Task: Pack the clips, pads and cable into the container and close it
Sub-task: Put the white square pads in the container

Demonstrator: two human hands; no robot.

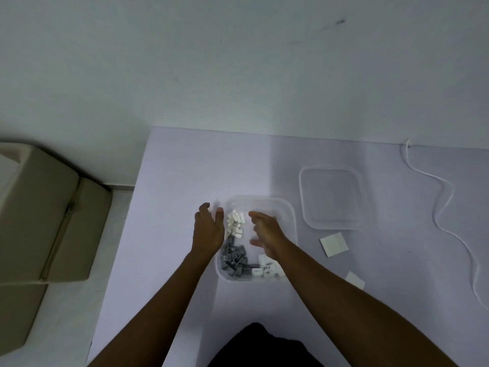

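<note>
Left hand (209,230), right hand (267,233) at container (291,221), clips (234,258) inside

L hand (207,231), R hand (266,234) spread over container (291,215) w/ clips (232,256) (lid (332,198) beside); maybe touching.

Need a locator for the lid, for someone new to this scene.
On the lilac table, find the clear container of clips. The lid lies flat on its right, beyond two white pads. It alone is clear, square and empty.
</note>
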